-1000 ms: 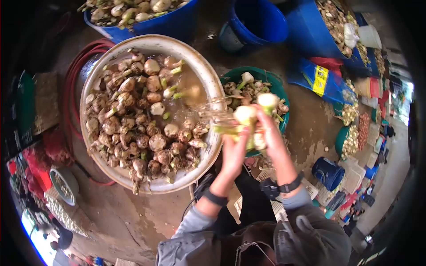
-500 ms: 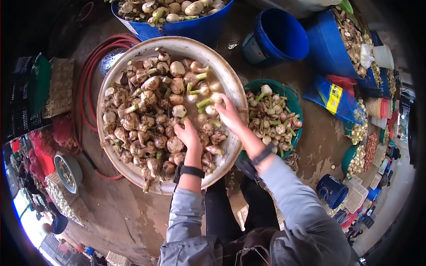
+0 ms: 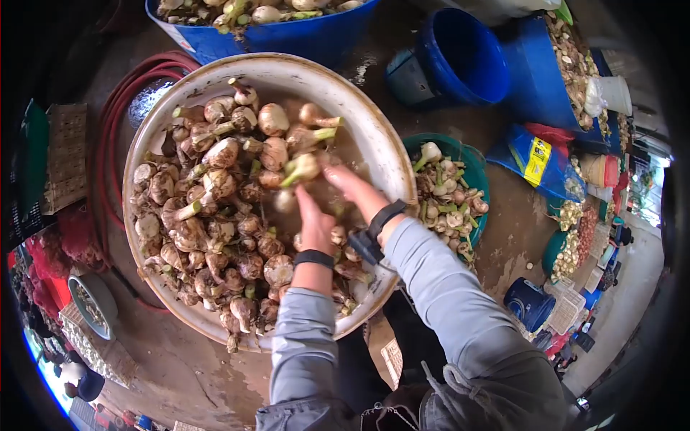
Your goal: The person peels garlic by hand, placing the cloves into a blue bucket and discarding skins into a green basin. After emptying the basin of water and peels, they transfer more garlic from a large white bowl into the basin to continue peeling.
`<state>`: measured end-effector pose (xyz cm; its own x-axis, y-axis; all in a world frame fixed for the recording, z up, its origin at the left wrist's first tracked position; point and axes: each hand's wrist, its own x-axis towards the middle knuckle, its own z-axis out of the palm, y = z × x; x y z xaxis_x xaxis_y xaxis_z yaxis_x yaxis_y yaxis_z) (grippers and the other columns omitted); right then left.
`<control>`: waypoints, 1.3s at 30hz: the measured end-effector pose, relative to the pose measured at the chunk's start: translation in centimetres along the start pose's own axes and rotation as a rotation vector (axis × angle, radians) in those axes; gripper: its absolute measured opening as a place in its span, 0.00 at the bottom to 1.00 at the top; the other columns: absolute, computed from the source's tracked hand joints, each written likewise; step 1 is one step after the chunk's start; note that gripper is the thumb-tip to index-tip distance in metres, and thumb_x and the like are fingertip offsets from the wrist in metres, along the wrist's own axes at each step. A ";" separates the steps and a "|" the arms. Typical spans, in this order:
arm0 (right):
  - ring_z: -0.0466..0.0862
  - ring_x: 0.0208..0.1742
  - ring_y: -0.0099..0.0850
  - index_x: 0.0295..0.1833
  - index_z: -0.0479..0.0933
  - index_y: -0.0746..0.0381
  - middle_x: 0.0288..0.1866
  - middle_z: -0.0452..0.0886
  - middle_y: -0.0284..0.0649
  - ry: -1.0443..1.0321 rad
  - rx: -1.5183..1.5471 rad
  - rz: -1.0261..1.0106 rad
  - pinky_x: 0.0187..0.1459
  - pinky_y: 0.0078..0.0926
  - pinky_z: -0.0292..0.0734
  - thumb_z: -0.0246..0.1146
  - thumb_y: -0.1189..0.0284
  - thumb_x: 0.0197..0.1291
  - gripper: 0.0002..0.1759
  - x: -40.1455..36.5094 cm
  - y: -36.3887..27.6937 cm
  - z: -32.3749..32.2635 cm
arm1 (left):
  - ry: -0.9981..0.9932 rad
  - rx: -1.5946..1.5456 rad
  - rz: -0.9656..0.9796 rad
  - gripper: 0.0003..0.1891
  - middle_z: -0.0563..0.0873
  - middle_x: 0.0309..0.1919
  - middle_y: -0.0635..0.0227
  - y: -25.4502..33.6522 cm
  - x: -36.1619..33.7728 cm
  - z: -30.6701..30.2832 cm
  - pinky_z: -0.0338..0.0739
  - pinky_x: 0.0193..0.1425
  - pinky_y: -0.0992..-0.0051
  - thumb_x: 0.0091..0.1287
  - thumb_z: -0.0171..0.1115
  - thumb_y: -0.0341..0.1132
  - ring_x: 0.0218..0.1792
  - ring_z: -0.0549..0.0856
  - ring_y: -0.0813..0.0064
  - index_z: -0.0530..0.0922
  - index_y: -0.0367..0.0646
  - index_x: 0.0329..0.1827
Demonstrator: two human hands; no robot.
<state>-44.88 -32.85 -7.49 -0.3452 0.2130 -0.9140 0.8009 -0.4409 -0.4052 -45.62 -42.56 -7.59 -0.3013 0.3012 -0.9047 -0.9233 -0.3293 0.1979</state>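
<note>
A wide, rusty-edged white tub (image 3: 392, 140) holds brownish water and a heap of soiled garlic bulbs (image 3: 219, 179) with short cut stems. My right hand (image 3: 348, 183) is over the water at the tub's right side. Its smeared fingertips close on a paler garlic bulb (image 3: 305, 167) with a green stem. Just below and left of it, my left hand (image 3: 314, 219) dips into the water edge-on, its fingers partly hidden and blurred. Another pale bulb (image 3: 285, 201) lies beside its fingertips, under or at the water surface.
A green basin (image 3: 478, 161) of cleaner garlic stands right of the tub. Beyond are a blue tub (image 3: 287, 36) heaped with garlic, an empty blue bucket (image 3: 460, 57) and a blue bag (image 3: 514, 154). A red hose (image 3: 108, 144) coils on the wet floor at left.
My view has shifted, so the tub sits lower and further left. My right hand has moved left with the stemmed garlic bulb, closer to my left hand.
</note>
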 end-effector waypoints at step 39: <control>0.68 0.65 0.47 0.67 0.58 0.69 0.64 0.67 0.57 0.146 -0.628 -0.428 0.64 0.37 0.62 0.56 0.45 0.55 0.45 5.0 -2.9 -1.6 | -0.138 -0.174 -0.062 0.37 0.67 0.65 0.64 0.3 2.4 -2.3 0.60 0.67 0.59 0.64 0.45 0.65 0.64 0.67 0.63 0.61 0.47 0.68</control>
<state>-48.10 -29.13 -10.83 -0.6544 0.3852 -0.6507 0.7544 0.2741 -0.5964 -46.04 -43.95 -10.55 -0.2864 0.4412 -0.8505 -0.8896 -0.4522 0.0649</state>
